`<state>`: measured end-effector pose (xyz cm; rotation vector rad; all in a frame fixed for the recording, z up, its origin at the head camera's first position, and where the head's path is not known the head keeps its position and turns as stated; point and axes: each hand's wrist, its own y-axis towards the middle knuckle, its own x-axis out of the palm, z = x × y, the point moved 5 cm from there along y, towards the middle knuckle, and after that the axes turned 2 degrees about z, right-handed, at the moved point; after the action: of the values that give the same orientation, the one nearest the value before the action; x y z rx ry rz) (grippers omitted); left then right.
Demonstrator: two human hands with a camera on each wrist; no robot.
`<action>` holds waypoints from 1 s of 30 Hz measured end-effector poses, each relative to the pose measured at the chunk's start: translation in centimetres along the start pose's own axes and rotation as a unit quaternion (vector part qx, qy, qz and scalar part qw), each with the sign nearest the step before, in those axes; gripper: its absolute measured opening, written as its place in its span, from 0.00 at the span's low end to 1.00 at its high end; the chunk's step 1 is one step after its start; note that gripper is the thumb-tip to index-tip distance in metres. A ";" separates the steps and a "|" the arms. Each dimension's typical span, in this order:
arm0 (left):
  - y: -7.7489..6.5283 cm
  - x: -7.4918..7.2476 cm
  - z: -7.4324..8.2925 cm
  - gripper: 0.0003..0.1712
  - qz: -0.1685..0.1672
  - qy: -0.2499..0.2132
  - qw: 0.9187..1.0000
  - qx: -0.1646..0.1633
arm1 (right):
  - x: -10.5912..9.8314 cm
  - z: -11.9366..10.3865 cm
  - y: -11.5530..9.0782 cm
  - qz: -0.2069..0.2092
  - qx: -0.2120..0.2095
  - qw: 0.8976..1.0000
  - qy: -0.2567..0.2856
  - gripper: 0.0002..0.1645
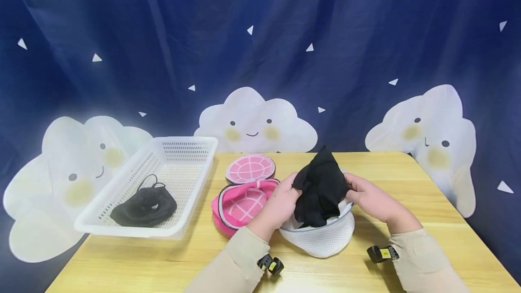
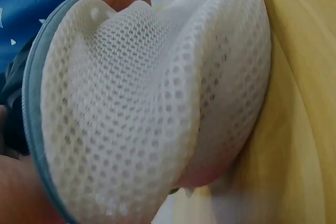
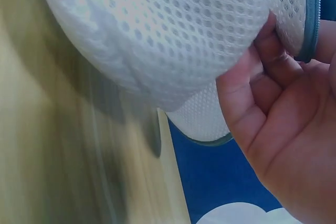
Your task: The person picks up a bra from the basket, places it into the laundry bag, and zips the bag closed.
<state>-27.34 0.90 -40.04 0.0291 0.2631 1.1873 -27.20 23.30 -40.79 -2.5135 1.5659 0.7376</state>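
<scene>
A white mesh laundry bag with a grey-blue zip edge stands open on the table, its netting filling much of the left wrist view. Black cloth rises out of its mouth, bunched and peaked at the top. On the left side my left hand grips the cloth, its fingers partly hidden behind the folds. My right hand is at the opposite side, close against the cloth. In the right wrist view the fingers of that hand curl round the zipped edge of the white mesh bag.
Left of the white bag lies a pink mesh bag, unzipped, its oval lid folded back. A white plastic basket stands farther left with a black strappy garment inside. Behind the wooden table hangs a dark blue curtain.
</scene>
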 end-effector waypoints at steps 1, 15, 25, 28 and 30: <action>0.0 0.0 -0.2 0.20 -0.006 -0.003 1.000 -0.005 | 0.0 0.0 0.0 0.004 0.001 1.000 0.005 0.16; -0.2 0.6 -1.0 0.22 -0.066 0.110 0.991 -0.039 | -0.6 0.4 0.0 0.071 0.028 0.994 0.082 0.05; -0.5 1.1 -0.7 0.19 -0.040 0.329 0.943 -0.024 | -1.1 -0.6 0.0 0.099 0.019 0.993 0.058 0.06; -0.7 1.5 -0.5 0.20 -0.038 0.406 0.913 -0.016 | -1.1 -0.8 0.1 0.103 0.021 0.993 0.055 0.08; -0.9 1.8 -0.4 0.19 -0.035 0.448 0.893 -0.006 | -1.0 -1.0 0.1 0.104 0.023 0.993 0.054 0.09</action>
<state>-25.97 2.19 -40.88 -0.5503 1.0595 1.0618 -27.31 23.77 -39.47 -2.4197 1.8788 0.5866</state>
